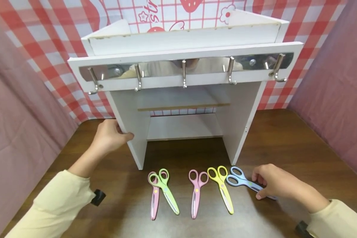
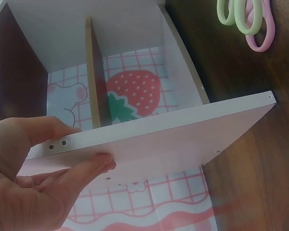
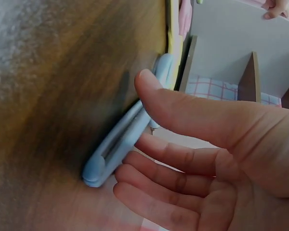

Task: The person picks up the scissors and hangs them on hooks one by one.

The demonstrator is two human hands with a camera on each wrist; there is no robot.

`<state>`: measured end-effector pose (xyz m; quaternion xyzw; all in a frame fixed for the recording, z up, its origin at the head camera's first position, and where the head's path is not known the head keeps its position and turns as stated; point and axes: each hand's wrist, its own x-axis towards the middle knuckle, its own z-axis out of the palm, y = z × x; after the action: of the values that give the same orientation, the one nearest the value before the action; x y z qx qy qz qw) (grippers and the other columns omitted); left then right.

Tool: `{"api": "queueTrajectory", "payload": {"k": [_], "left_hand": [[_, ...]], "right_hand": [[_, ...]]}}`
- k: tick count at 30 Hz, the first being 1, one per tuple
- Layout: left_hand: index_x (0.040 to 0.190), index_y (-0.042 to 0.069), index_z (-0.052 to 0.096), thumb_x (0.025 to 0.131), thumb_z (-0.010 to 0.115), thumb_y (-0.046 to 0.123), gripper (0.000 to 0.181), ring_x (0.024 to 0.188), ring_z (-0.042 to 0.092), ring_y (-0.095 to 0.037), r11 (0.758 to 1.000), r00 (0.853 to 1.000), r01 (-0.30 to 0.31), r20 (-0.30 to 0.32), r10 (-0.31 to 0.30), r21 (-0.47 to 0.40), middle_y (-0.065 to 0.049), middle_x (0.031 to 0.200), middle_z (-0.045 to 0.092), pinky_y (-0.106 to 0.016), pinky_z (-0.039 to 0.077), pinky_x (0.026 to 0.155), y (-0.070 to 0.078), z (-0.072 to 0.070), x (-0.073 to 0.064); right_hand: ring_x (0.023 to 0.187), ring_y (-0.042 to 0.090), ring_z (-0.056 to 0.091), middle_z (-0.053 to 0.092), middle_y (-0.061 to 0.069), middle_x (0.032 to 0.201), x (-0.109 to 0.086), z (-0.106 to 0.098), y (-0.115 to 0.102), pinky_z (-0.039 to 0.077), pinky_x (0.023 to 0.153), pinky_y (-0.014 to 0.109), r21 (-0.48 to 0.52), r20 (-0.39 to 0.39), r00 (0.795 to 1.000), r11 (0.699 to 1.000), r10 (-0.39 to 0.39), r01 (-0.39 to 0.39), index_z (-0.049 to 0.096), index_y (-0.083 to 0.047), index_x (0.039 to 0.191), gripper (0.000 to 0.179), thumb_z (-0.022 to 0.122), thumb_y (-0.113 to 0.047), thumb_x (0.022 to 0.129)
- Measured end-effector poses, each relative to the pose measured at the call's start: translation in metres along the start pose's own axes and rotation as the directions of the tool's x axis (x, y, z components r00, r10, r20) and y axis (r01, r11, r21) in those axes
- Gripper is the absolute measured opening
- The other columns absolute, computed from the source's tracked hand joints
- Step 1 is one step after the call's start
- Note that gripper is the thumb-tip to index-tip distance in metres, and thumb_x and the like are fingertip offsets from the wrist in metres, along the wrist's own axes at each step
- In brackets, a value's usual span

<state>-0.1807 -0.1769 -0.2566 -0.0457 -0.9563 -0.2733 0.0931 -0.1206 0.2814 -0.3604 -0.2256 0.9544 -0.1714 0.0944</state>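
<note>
A small white shelf point(image 1: 184, 127) with a row of metal hooks stands on the wooden table. My left hand point(image 1: 110, 135) grips the front edge of its left side panel point(image 2: 149, 120), thumb on one face and fingers on the other. At the right lies a pair of light blue scissors point(image 1: 241, 180), handles toward the shelf. Over its blades is my right hand point(image 1: 278, 183), thumb on one side and loosely bent fingers on the other. The right wrist view shows the blue scissors point(image 3: 118, 144) between thumb and fingers, without a clear pinch.
Left of the blue scissors lie yellow scissors point(image 1: 221, 186) and pink scissors point(image 1: 196, 191). Green scissors point(image 1: 166, 190) overlap another pink pair point(image 1: 154, 201) farther left. Behind the shelf hangs a red checked cloth point(image 1: 312, 49); pink cloth point(image 1: 333, 82) flanks the table.
</note>
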Motion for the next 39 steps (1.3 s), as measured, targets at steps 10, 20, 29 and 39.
{"api": "queueTrajectory", "payload": {"k": [10,20,29,39], "left_hand": [[0.074,0.001,0.065,0.072,0.07,0.022,0.021,0.063,0.054,-0.019,1.0,1.0,-0.008,-0.014,0.008,0.011,-0.009,0.063,0.066,-0.027,0.04,0.056,0.0,0.0,0.0],[0.076,0.0,0.066,0.072,0.069,0.02,0.02,0.061,0.052,-0.017,1.0,1.0,-0.007,-0.01,0.007,-0.007,-0.009,0.064,0.067,-0.027,0.04,0.055,0.0,0.001,0.0],[0.078,0.0,0.067,0.072,0.07,0.02,0.021,0.062,0.054,-0.018,1.0,1.0,-0.002,-0.017,0.002,-0.006,-0.011,0.067,0.069,-0.027,0.041,0.057,0.0,0.001,-0.001],[0.078,-0.001,0.067,0.073,0.069,0.019,0.021,0.06,0.053,-0.017,1.0,1.0,0.003,-0.017,-0.003,-0.018,-0.011,0.065,0.068,-0.027,0.041,0.055,0.0,0.001,-0.003]], "right_hand": [[0.056,-0.004,0.038,0.048,-0.012,0.06,0.001,0.005,-0.002,0.034,0.052,0.018,-0.033,-0.016,1.0,0.999,-0.001,0.001,0.055,-0.018,0.074,0.036,0.086,-0.014,0.058],[0.054,-0.006,0.041,0.05,-0.014,0.059,0.003,0.004,0.007,0.037,0.05,0.018,0.074,0.026,0.998,0.996,-0.05,0.048,0.057,-0.016,0.075,0.029,0.084,-0.014,0.063],[0.053,-0.007,0.042,0.051,-0.014,0.06,0.005,0.001,0.01,0.038,0.049,0.017,0.154,0.053,0.994,0.985,-0.091,0.082,0.058,-0.014,0.077,0.027,0.082,-0.012,0.065],[0.054,-0.006,0.044,0.052,-0.013,0.063,0.006,-0.002,0.017,0.041,0.05,0.018,0.214,0.082,0.991,0.973,-0.104,0.085,0.061,-0.012,0.077,0.025,0.081,-0.007,0.064]]}}
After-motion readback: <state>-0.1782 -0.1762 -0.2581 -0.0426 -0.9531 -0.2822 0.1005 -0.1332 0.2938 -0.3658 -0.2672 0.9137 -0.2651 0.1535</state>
